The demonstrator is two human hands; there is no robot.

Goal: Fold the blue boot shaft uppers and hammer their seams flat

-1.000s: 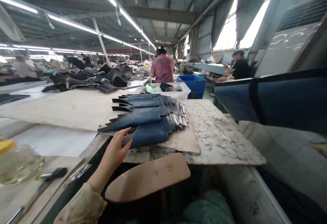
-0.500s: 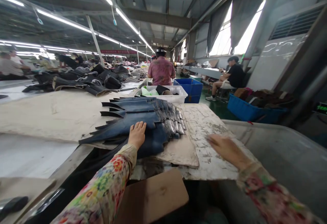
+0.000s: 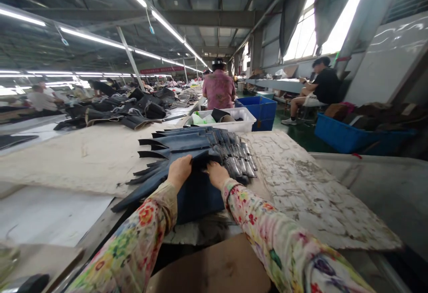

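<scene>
Overlapping dark blue leather-like pieces (image 3: 187, 141) lie in a row on the pale cloth-covered table, black pointed ends to the left and shiny strips (image 3: 242, 159) at the right. My left hand (image 3: 179, 171) is closed on the near piece's upper edge, thumb and fingers pinching it. Close by on the right, my right hand (image 3: 217, 175) pinches the same blue leather piece (image 3: 200, 197). Its edge is lifted a little between my hands, while the lower part hangs toward me. My fingertips are partly hidden by the material.
A worn whitish board (image 3: 310, 186) covers the table's right side. Behind the row stands a white bin (image 3: 239, 125), with a blue crate (image 3: 259, 112) beyond it. Dark pieces (image 3: 133, 108) are heaped at back left. A brown board (image 3: 214, 266) sits below the near edge. Co-workers sit farther off.
My right hand has come left from over the whitish board to the near blue piece. My left hand has gone from lying on the stack to gripping that piece, whose edge is now raised.
</scene>
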